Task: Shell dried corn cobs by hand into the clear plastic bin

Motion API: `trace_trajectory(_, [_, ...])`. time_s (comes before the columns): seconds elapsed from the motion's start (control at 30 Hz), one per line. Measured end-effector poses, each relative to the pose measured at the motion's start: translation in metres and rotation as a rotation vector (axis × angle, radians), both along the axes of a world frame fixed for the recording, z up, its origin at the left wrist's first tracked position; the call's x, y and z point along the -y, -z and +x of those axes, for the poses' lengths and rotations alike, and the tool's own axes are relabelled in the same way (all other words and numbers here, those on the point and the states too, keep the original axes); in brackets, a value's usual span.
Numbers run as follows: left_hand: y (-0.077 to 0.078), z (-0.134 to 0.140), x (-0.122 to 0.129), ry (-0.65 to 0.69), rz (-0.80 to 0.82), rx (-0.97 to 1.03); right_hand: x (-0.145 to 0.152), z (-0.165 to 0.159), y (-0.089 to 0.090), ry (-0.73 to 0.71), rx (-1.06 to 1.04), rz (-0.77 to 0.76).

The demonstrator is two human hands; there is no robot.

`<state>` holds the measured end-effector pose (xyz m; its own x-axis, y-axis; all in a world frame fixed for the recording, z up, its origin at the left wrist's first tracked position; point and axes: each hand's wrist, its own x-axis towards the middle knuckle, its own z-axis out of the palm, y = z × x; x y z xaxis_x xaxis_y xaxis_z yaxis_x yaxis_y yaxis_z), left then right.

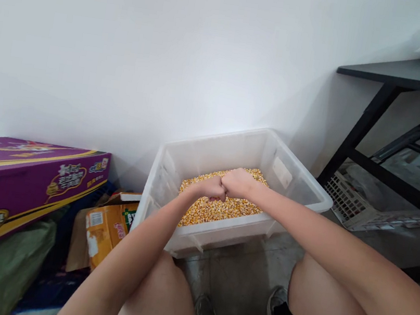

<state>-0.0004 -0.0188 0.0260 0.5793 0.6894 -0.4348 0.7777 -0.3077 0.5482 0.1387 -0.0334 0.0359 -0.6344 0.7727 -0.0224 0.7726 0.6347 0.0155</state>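
Above a bed of corn kernels (209,214), in the only view, from the head, the left hand (212,186) and the right hand (238,182) are meeting, touching each other with their fingers curled in. Both are forming closed fists (whether anything is being clamped inside or between them, I cannot tell). The kernels are lying loose across the bottom of a translucent white bin (214,156), which is standing on the grey floor (236,272) close to the wall (172,41), just ahead of the person's legs (161,297).

Judging by the pose, the step in hand is looking like close two-handed work over the kernels; the next move is probably calling for keeping both fists inside the rim, so that nothing is spilling outside.

As a loose mass, the kernels are pointing no one way. The bin is facing open side up, its long axis running left to right and slanting, the right end reaching farther from the person.

Leftward, a purple carton (30,172) and an orange box (109,224) are lying, the box nearer the bin; rightward, a dark table (418,84) is standing, with a white basket (340,195) resting beneath.
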Motion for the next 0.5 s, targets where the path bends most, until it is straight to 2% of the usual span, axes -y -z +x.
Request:
trace_trajectory(0.1, [0.0, 0.011, 0.001, 0.035, 0.501, -0.18, -0.009, 0.008, 0.007, 0.105, -0.092, -0.085])
trace_trajectory(0.17, [-0.005, 0.014, 0.003, 0.069, 0.68, -0.298, -0.015, 0.012, 0.01, 0.123, -0.195, -0.197])
trace_trajectory(0.3, [-0.018, 0.015, 0.013, 0.157, 0.839, -0.38, -0.022, 0.017, 0.011, 0.2, -0.377, -0.625])
trace_trajectory(0.4, [-0.023, 0.016, 0.018, 0.233, 0.961, -0.348, -0.024, 0.023, 0.009, 0.284, -0.391, -0.927])
trace_trajectory(0.47, [-0.021, 0.018, 0.017, 0.238, 1.005, -0.33, -0.026, 0.025, 0.009, 0.3, -0.353, -0.982])
trace_trajectory(0.5, [-0.019, 0.02, 0.015, 0.231, 0.991, -0.327, -0.026, 0.025, 0.011, 0.298, -0.339, -0.948])
